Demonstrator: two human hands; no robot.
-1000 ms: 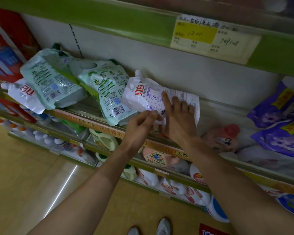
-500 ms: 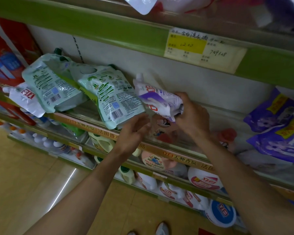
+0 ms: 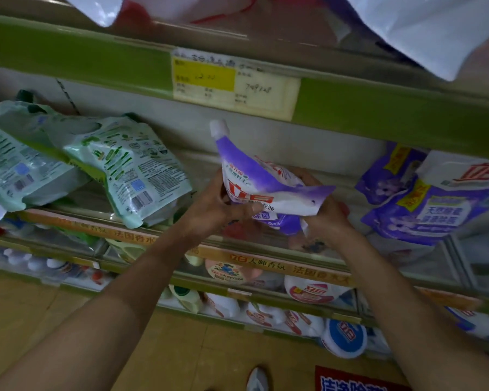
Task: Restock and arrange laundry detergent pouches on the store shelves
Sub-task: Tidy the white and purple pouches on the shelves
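Both hands are holding one pouch (image 3: 263, 187) up over the shelf (image 3: 266, 256), left hand (image 3: 212, 207) on its left side and right hand (image 3: 326, 213) under its right end, spout pointing up. Left of it, two pouches (image 3: 133, 170) are lying tilted on the same shelf, one overlapping the other. Off to the right, more pouches (image 3: 432, 204) are sitting stacked. A price tag (image 3: 235, 83) is hanging on the shelf edge above. Bottles (image 3: 316, 292) are sitting on the lower shelves below.
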